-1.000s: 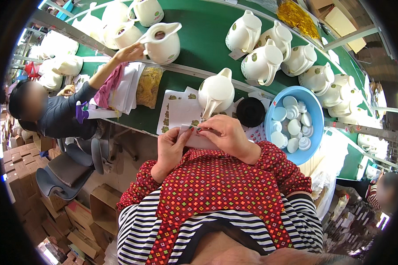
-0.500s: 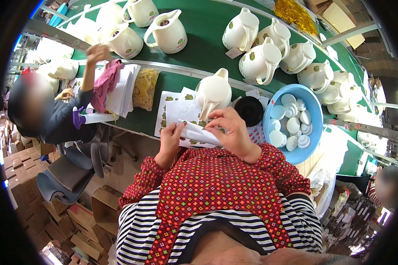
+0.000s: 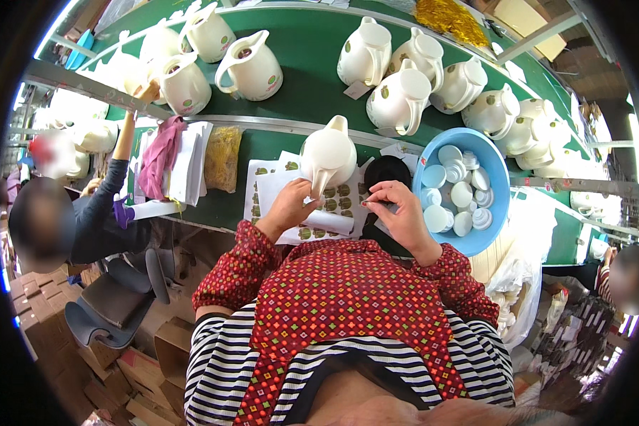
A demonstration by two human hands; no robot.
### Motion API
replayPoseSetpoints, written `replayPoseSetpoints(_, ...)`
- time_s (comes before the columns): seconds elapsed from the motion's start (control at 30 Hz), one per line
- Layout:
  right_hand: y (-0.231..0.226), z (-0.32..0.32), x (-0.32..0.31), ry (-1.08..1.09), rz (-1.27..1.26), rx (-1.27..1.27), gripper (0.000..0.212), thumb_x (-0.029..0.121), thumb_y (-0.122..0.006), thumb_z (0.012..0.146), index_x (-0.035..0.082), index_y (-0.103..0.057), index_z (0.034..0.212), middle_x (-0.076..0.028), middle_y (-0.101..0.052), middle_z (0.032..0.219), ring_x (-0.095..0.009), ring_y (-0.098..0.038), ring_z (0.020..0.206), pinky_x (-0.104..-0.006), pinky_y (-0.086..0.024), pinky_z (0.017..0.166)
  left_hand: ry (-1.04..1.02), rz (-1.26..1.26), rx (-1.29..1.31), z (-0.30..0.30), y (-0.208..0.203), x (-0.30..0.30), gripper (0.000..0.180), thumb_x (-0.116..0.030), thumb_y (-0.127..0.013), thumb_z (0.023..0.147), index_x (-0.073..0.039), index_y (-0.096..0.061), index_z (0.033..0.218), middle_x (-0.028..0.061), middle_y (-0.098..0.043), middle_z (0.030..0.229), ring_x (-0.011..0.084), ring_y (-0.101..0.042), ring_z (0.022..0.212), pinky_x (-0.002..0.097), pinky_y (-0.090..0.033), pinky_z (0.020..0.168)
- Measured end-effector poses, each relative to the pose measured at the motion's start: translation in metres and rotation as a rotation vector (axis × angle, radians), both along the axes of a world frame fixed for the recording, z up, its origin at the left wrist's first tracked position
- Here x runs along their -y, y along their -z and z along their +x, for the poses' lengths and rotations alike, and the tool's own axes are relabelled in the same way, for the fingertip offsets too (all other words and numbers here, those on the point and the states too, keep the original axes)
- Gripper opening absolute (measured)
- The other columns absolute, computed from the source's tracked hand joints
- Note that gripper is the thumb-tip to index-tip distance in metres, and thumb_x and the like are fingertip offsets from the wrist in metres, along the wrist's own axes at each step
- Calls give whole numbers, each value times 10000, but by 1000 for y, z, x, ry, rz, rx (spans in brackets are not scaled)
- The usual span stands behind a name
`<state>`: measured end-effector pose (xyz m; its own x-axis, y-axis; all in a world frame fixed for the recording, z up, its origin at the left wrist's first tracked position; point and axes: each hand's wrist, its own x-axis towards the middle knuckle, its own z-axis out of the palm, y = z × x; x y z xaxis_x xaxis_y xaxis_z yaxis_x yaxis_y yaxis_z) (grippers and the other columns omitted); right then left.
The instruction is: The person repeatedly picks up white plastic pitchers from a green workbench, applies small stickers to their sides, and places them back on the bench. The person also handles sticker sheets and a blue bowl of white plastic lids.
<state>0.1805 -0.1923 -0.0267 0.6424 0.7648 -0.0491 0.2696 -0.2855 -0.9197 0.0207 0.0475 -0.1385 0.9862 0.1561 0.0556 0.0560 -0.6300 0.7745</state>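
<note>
A white jug (image 3: 329,155) stands on the bench before me, its handle pointing toward me. My left hand (image 3: 288,210) is closed at the lower end of that handle. My right hand (image 3: 403,219) hovers right of the jug, thumb and forefinger pinched together; what is between them is too small to make out. Beneath the left hand lies a sheet of green printed decals (image 3: 342,193), partly covered by white paper. A rolled white paper (image 3: 331,222) rests on the sheet, close to my left fingers. Behind the right hand sits a round black disc (image 3: 386,172), partly hidden.
A blue basin (image 3: 500,206) of white lids stands at right. Several white jugs (image 3: 399,99) line the raised shelf. Left are a yellowish packet (image 3: 222,160), a paper stack (image 3: 192,170) and a pink cloth (image 3: 161,157). A co-worker's arm (image 3: 113,170) reaches toward jugs at far left.
The white paper has left my hands and now lies rolled on the decal sheet. My left hand has moved to the jug's handle, and my right hand has drawn away to the right.
</note>
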Motion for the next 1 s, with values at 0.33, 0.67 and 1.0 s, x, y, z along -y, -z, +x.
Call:
replayPoseSetpoints(0.33,-57,9,19,-83,54,-70,63,6,-741,899,-3,-717,956,-92,-679,1121,-174,-656,975,-309,-529,876,-351,-975,-155,101,-69,-9,312,-257,-634,1051,51,-683,1044,117,-758,896,180,-728,746,326,-624,683)
replayPoseSetpoints(0.67,-84,-17,20,-174,178,-797,129,32,-652,1008,-80,-649,1072,-161,-638,1269,-173,-706,963,-303,-527,957,-652,-1466,-298,59,-106,4,329,-267,-601,1046,12,-678,1202,94,-745,1032,215,-739,879,348,-619,793)
replayPoseSetpoints(1.0,-79,-9,5,-341,-81,-356,113,95,-673,999,14,-630,1065,-58,-617,1170,-111,-638,971,-287,-505,893,-561,-1335,-390,54,-140,22,309,-251,-594,1058,40,-674,1123,100,-727,927,182,-708,770,318,-600,698)
